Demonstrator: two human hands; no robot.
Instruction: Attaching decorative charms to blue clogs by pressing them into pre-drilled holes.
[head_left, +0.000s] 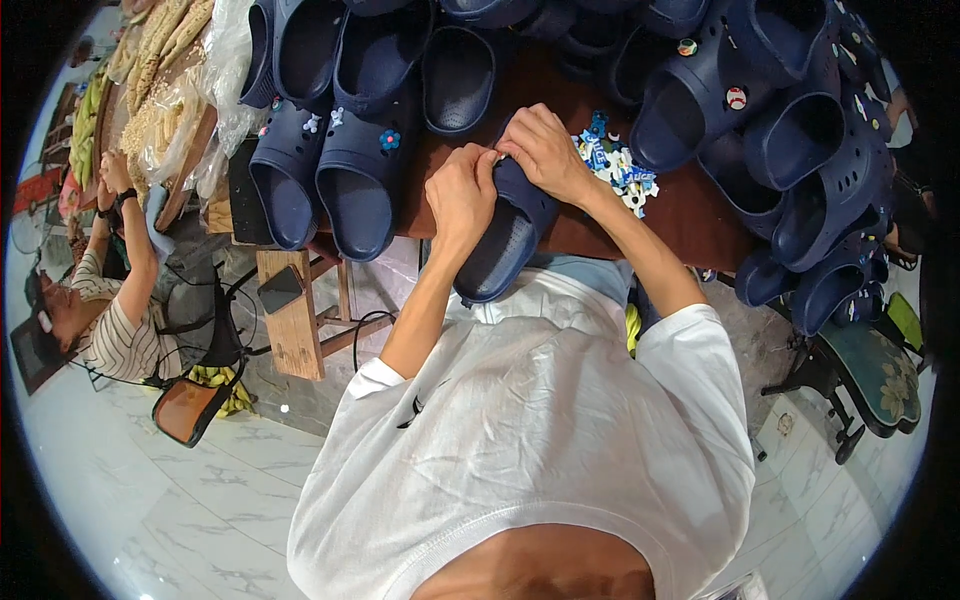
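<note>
Head view: left hand (463,192) and right hand (547,155) both pinch the smooth, round-heeled navy clog (500,250) beside flat, irregular charms (628,178).

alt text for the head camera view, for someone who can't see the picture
A person's left hand and right hand meet at the front of a navy clog at a brown table. A pile of small charms lies to the right, with other clogs on both sides. Another person in stripes is at far left.
</note>
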